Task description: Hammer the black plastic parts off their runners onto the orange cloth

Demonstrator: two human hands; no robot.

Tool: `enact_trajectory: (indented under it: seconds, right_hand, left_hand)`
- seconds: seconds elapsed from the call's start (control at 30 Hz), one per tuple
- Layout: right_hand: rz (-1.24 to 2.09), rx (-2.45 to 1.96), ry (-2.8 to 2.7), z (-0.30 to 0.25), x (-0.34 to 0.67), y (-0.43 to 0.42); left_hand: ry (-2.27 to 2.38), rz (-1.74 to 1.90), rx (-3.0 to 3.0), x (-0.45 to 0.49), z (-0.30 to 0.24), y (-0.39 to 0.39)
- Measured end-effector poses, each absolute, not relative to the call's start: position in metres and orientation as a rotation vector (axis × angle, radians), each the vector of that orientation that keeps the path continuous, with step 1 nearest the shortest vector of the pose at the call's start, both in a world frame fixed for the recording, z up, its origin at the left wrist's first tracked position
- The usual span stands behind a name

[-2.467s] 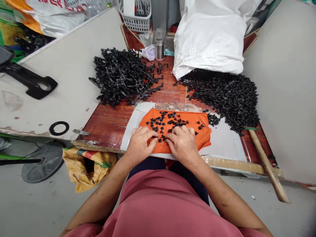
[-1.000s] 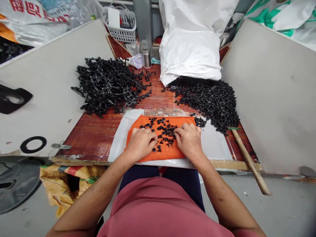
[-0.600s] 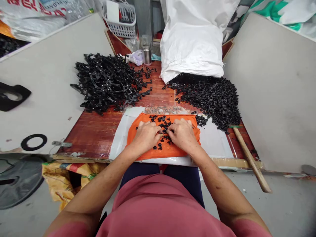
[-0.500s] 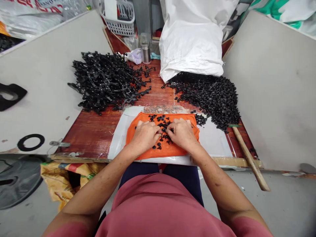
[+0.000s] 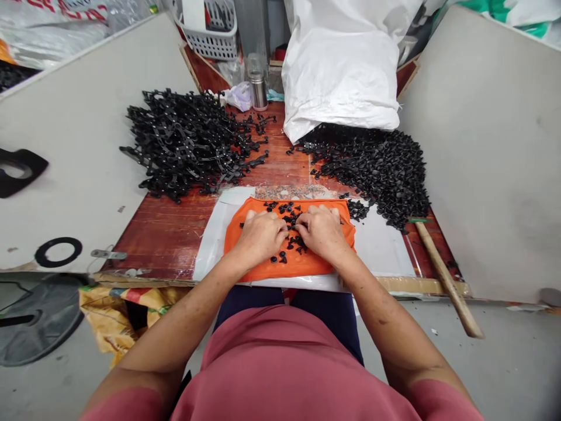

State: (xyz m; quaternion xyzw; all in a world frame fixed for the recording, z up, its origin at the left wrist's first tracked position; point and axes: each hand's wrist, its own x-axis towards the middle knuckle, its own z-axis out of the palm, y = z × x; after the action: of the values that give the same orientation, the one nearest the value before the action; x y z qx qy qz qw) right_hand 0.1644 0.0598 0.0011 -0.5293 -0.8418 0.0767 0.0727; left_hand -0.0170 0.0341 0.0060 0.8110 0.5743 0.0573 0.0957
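Centrally, left hand (image 5: 260, 237) and right hand (image 5: 323, 233) curled, fingertips meeting among small black parts (image 5: 286, 208) on orange cloth (image 5: 298, 268); held piece cannot tell. Best pinched singly, cloth kept flat.

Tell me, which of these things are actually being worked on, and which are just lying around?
In hand: left hand and right hand, both among the small black parts on the orange cloth; probably the black strip pile and black parts pile behind.
Lying about: wooden handle, steel flask, white basket, black ring.
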Motion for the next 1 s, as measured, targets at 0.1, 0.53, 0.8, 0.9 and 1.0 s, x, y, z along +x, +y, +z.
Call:
enact_trajectory:
  seconds: [0.1,0.53,0.8,0.9,1.0]
  right_hand:
    - [0.27,-1.559,-2.578,0.006,0.166,0.062]
    - [0.203,-1.348,-2.442,0.004,0.195,0.045]
    - [0.125,-1.362,-2.622,0.005,0.178,0.043]
    - [0.126,-1.328,-2.592,0.003,0.181,0.042]
    - [0.165,-1.341,-2.432,0.002,0.195,0.033]
  left_hand:
    - [1.731,0.152,2.405,-0.015,0.009,0.04]
    - [1.661,0.248,2.563,-0.006,0.007,0.005]
    - [1.752,0.276,2.738,0.004,0.001,-0.007]
    - [1.692,0.273,2.712,0.002,0.004,-0.014]
    - [1.668,0.294,2.622,0.001,0.005,-0.015]
